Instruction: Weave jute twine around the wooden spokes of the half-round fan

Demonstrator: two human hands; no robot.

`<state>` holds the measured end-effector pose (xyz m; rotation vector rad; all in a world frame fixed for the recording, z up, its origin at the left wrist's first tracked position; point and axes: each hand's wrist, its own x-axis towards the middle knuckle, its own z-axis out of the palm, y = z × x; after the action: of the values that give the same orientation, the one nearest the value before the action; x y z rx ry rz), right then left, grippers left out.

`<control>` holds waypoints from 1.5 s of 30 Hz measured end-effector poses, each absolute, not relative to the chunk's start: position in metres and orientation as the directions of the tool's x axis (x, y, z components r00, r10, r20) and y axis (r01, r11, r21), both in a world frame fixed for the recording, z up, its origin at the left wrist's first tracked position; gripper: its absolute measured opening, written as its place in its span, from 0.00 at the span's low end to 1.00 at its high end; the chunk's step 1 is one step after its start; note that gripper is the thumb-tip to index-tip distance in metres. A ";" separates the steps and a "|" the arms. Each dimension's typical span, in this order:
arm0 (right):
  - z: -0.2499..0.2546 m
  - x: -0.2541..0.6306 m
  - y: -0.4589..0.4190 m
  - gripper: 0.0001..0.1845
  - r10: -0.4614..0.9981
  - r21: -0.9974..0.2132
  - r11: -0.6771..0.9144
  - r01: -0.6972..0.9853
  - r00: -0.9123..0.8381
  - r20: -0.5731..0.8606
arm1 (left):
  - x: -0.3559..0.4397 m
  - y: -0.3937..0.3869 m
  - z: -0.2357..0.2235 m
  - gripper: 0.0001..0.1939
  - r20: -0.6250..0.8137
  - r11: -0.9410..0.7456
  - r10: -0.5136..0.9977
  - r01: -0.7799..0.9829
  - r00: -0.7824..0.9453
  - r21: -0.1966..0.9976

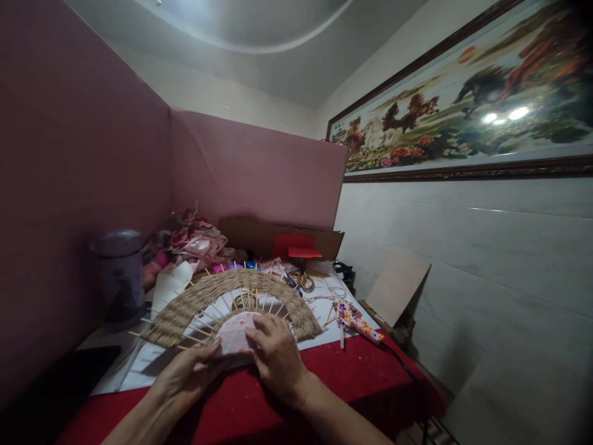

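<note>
A half-round woven fan (259, 281) of twisted cord, with thin wooden sticks spreading through it, stands tilted over the table in front of me. At its base is a half-circle of pale pink spotted fabric (235, 330). My left hand (189, 369) grips the base at its left corner, thumb along the lower edge. With curled fingers, my right hand (277, 355) holds the right side of the fabric-covered base; some fingertips are hidden behind it. A coil of cord (244, 301) shows through the gap between the sticks.
A flower-patterned glue gun (356, 321) lies at the right with its cord over the red cloth (343, 364). Scissors (304, 283) lie behind the fan. A lilac canister (120, 278) and a heap of pink ribbons (199, 244) stand at the left. Pink panels enclose the table.
</note>
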<state>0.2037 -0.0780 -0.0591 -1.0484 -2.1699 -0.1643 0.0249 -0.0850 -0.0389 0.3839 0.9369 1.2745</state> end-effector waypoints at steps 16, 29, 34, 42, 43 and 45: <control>-0.062 0.201 -0.082 0.20 0.593 -0.116 0.696 0.708 -0.477 0.649 | 0.016 -0.132 -0.052 0.22 0.317 -0.280 0.855 0.149 -0.410 0.948; -0.060 0.207 -0.084 0.11 0.581 -0.173 0.677 0.715 -0.375 0.722 | 0.045 -0.069 -0.057 0.32 0.432 -0.541 0.793 0.823 0.430 0.175; -0.058 0.205 -0.082 0.09 0.581 -0.214 0.656 0.724 -0.304 0.755 | 0.043 -0.061 -0.054 0.30 0.430 -0.574 0.754 0.816 0.496 0.065; -0.059 0.206 -0.078 0.09 0.583 -0.238 0.604 0.760 -0.219 0.783 | 0.048 -0.055 -0.048 0.27 0.433 -0.540 0.758 0.842 0.487 -0.002; -0.059 0.206 -0.078 0.10 0.586 -0.238 0.602 0.762 -0.220 0.780 | 0.049 -0.057 -0.051 0.27 0.448 -0.528 0.754 0.849 0.480 -0.019; -0.060 0.206 -0.077 0.10 0.594 -0.238 0.594 0.768 -0.220 0.774 | 0.052 -0.060 -0.057 0.26 0.482 -0.511 0.739 0.858 0.472 -0.057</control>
<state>0.2057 -0.0772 -0.0596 -1.0902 -1.9212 -0.2437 0.0519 -0.0602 -0.0570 2.9360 1.6406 0.7053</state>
